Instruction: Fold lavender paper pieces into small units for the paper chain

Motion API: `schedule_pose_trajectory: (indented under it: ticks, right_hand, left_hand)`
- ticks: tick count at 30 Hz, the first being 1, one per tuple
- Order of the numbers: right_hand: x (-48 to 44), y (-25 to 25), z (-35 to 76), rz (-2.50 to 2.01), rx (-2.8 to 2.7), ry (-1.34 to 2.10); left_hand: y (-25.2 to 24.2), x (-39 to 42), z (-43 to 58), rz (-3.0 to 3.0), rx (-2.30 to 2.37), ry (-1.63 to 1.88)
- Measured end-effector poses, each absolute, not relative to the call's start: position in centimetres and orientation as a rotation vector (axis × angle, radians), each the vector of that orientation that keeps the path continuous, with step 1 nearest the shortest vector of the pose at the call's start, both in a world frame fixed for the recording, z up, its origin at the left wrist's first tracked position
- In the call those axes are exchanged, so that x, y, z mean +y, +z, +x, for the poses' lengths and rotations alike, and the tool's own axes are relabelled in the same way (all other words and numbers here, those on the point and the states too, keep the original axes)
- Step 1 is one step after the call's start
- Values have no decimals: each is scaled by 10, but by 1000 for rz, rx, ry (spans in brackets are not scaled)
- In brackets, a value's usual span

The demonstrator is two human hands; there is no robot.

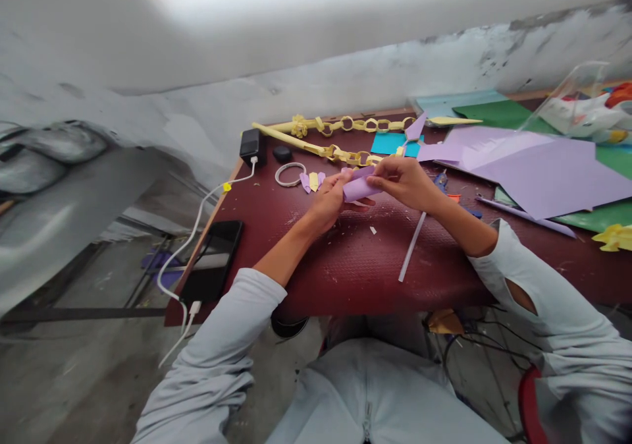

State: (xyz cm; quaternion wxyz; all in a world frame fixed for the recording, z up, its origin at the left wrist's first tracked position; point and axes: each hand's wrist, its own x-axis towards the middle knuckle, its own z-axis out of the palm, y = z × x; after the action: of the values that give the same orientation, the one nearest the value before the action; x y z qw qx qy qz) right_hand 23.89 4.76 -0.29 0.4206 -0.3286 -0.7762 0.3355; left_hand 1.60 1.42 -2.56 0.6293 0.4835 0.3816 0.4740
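Both hands pinching one lilac paper strip above the maroon table, mid-scene.

Left to right: black phone (213,259) flat at near-left table edge, white cable (197,220) running far to a black charger (249,146); white ring (289,174) beside it; yellow paper chain (345,125) along far edge. Left hand (330,200) closed, fingers clamped on the left end of the lilac paper strip (359,187). Strip's long axis runs left-right, right end tilted slightly far. Right hand (403,180) closed on its right end. Thin white strip (411,246) lies on table (355,266) just near of the hands. Large purple sheet (533,170) far right, over green paper (498,113).
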Motion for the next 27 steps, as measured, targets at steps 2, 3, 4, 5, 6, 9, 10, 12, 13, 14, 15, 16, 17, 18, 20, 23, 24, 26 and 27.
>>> schedule_pose_trajectory:
  ticks: [2,3,4,5,6,9,10,12,13,14,15,16,17,18,20,23,24,26,27]
  right_hand:
    - [47,-3,238,-846,-1914,881]
    - [47,-2,238,-848,-1900,891]
    - [47,-2,238,-850,-1889,894]
    - [47,-2,239,-856,-1877,892]
    - [46,-1,239,-865,-1865,891]
    - [46,0,240,-892,-1833,895]
    - [46,0,240,-896,-1826,902]
    - [46,0,240,-887,-1814,919]
    - [46,-1,240,-876,-1811,927]
    - [47,-1,240,-865,-1811,930]
    - [47,-2,240,-858,-1811,926]
    - [48,-2,240,-856,-1812,920]
    - [48,-2,241,-860,-1814,914]
    - [48,-2,241,-867,-1815,910]
    - [48,-2,241,-878,-1816,911]
    - [49,-2,242,-877,-1826,910]
    - [49,-2,242,-878,-1833,905]
    - [50,-2,242,-881,-1848,901]
    - [50,-2,242,-880,-1853,901]
  left_hand:
    - [-23,12,17,1112,878,1082]
    - [-22,11,17,1132,877,1090]
    - [-23,10,15,1163,878,1105]
    - [-23,10,14,1199,881,1126]
    - [-24,9,12,1234,884,1149]
    - [-24,8,7,1300,888,1194]
    - [-24,8,6,1309,887,1203]
    - [-23,8,5,1323,879,1225]
    - [-22,8,5,1330,876,1232]
    - [-22,8,5,1337,876,1237]
    - [-21,8,5,1342,883,1239]
    - [-21,8,5,1346,896,1241]
    - [-21,8,5,1350,913,1242]
    - [-22,8,5,1353,928,1246]
    - [-23,8,4,1362,938,1258]
    - [-24,8,4,1382,918,1269]
    - [-25,8,4,1385,918,1268]
    - [-25,8,3,1389,933,1264]
    - [-25,8,3,1392,943,1264]
